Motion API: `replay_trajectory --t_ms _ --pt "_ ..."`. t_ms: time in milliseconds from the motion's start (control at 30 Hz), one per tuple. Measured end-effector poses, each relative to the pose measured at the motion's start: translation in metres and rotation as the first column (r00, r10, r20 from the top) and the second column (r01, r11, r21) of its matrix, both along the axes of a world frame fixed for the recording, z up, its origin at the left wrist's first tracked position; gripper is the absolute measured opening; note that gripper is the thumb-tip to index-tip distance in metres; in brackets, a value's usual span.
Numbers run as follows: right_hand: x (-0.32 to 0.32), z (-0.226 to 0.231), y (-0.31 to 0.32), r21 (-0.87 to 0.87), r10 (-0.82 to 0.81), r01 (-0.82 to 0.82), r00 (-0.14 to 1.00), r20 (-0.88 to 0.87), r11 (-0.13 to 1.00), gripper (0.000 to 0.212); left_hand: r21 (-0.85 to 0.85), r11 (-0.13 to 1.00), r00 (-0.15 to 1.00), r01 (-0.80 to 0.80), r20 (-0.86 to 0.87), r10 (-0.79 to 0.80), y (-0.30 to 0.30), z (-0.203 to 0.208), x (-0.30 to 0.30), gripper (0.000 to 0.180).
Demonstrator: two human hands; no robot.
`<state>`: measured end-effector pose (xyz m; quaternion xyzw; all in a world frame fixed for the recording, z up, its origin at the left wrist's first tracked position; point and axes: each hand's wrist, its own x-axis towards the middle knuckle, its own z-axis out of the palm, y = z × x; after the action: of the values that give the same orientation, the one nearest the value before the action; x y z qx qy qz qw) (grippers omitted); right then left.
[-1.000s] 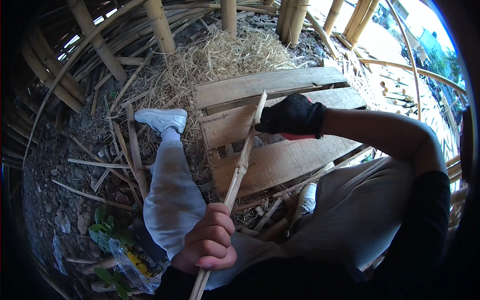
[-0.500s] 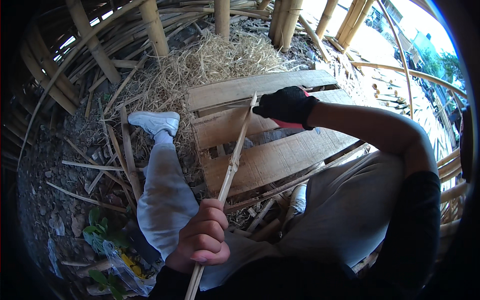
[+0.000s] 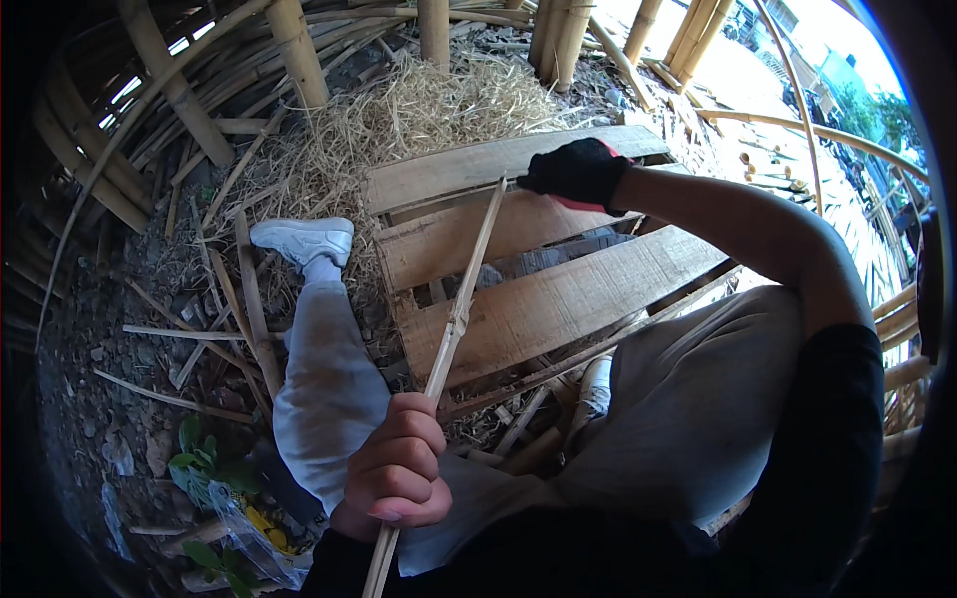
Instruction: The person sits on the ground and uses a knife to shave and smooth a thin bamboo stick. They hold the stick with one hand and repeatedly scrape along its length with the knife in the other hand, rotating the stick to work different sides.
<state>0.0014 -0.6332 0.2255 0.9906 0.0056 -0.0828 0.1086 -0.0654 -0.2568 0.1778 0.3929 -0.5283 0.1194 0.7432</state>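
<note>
My bare left hand (image 3: 399, 463) is closed round a split bamboo strip (image 3: 454, 334), below its knobbly joint. The strip slants up and away across the wooden slats, its pale, whittled far end near my other hand. My right hand (image 3: 576, 174), in a black glove with red on the palm side, is closed on a knife. Only a thin, blurred part of the blade (image 3: 498, 178) shows at the strip's tip; the fist hides the handle.
Beneath the strip lies a low wooden pallet (image 3: 558, 304) with gaps between its boards. Pale shavings (image 3: 429, 115) heap up behind it, near upright bamboo poles (image 3: 296, 55). My left shoe (image 3: 304, 239) rests beside the pallet. Loose bamboo pieces (image 3: 254, 299) and a leafy plant (image 3: 194, 458) lie at the left.
My right hand has moved slightly up and to the right with the knife, toward the strip's far tip. My left hand keeps its hold, and the view has shifted slightly.
</note>
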Motion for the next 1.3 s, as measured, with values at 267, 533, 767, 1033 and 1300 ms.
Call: replay_trajectory --t_ms 267,533,767,1033,1300 --pt "-0.015 0.01 0.021 0.241 -0.211 0.203 0.977 0.006 0.949 0.048 -0.048 0.999 1.0 0.0 0.016 0.001 -0.001 -0.002 0.0 0.04" --pt "-0.053 0.028 0.095 0.409 0.065 -0.082 0.996 0.055 0.909 0.037 0.01 1.0 1.0 0.005 0.025 -0.005 0.003 0.002 0.002 0.038" --pt "-0.073 0.002 0.121 0.335 0.332 -0.413 0.903 0.274 0.847 0.021 -0.007 0.999 0.999 -0.033 -0.03 0.033 0.006 -0.006 -0.003 0.035" --pt "-0.041 0.011 0.097 0.228 0.225 -0.227 0.974 0.038 0.947 0.033 -0.113 0.984 0.986 -0.138 -0.115 0.125 -0.005 -0.007 -0.01 0.043" --pt "-0.013 0.005 0.04 0.067 0.05 -0.046 0.997 -0.053 0.997 0.044 -0.109 0.992 0.997 -0.066 -0.058 0.06 -0.006 -0.005 -0.008 0.038"
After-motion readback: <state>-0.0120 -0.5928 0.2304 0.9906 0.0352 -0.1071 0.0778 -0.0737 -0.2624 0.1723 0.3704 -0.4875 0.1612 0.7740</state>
